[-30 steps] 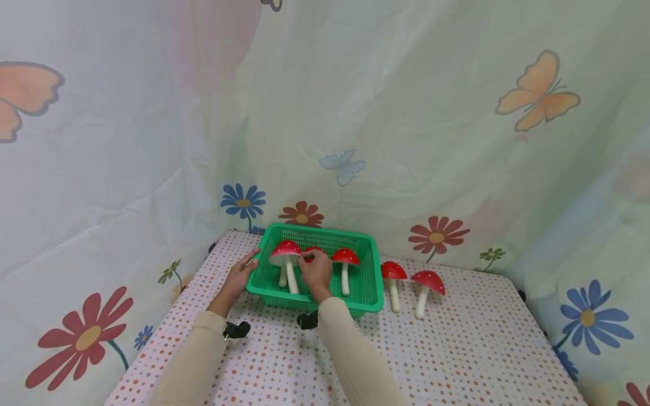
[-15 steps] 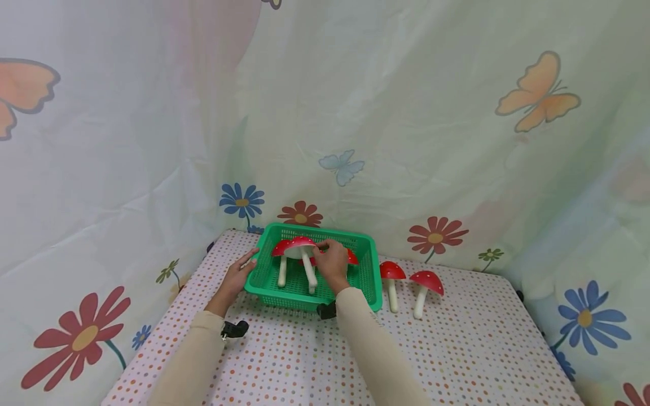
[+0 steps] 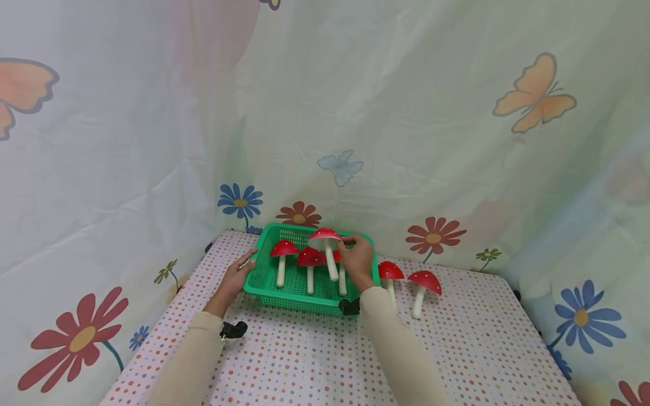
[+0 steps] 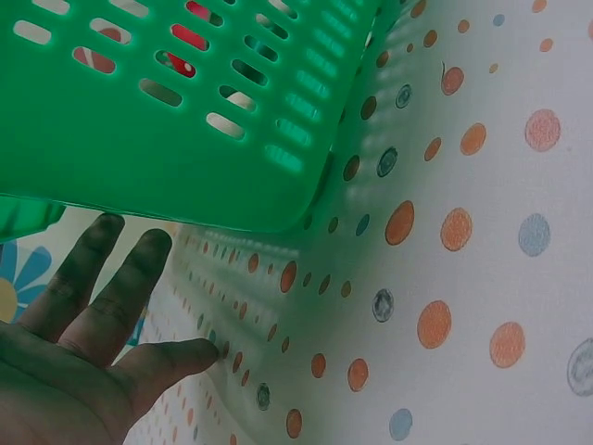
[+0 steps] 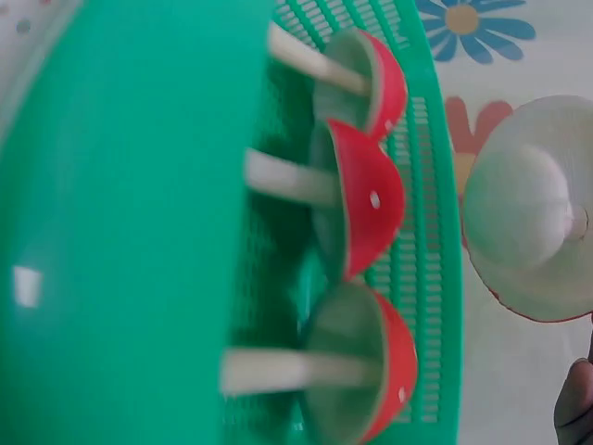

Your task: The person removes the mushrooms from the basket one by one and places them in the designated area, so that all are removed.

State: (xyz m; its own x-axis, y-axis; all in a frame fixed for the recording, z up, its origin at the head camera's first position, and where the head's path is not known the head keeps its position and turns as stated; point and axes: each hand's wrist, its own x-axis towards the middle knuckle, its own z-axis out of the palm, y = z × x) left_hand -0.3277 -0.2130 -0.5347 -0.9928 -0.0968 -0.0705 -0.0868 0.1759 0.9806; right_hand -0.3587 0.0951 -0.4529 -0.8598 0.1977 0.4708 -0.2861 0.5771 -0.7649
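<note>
My right hand (image 3: 358, 259) pinches the edge of a red-capped toy mushroom (image 3: 325, 239) with white spots and a white stem, held above the green basket (image 3: 299, 305). The right wrist view shows that mushroom's pale underside (image 5: 519, 213), with a fingertip (image 5: 576, 403) below it. Inside the basket three more toy mushrooms lie in a row: one at left (image 3: 284, 248), one in the middle (image 3: 311, 257), and one at right (image 3: 342, 283), partly hidden by the hand. At the basket's left end my left hand (image 3: 235, 280) has its fingers (image 4: 120, 301) extended to the rim.
Two more toy mushrooms lie right of the basket, one nearer (image 3: 390, 270) and partly covered by my right arm, one farther (image 3: 425, 280). A dotted cloth covers the table (image 3: 284, 361). A printed curtain (image 3: 396, 141) stands close behind and at both sides.
My right hand has carried the held mushroom from the basket's left part to the right and a little higher, uncovering the left and middle mushrooms. The left hand stays at the rim.
</note>
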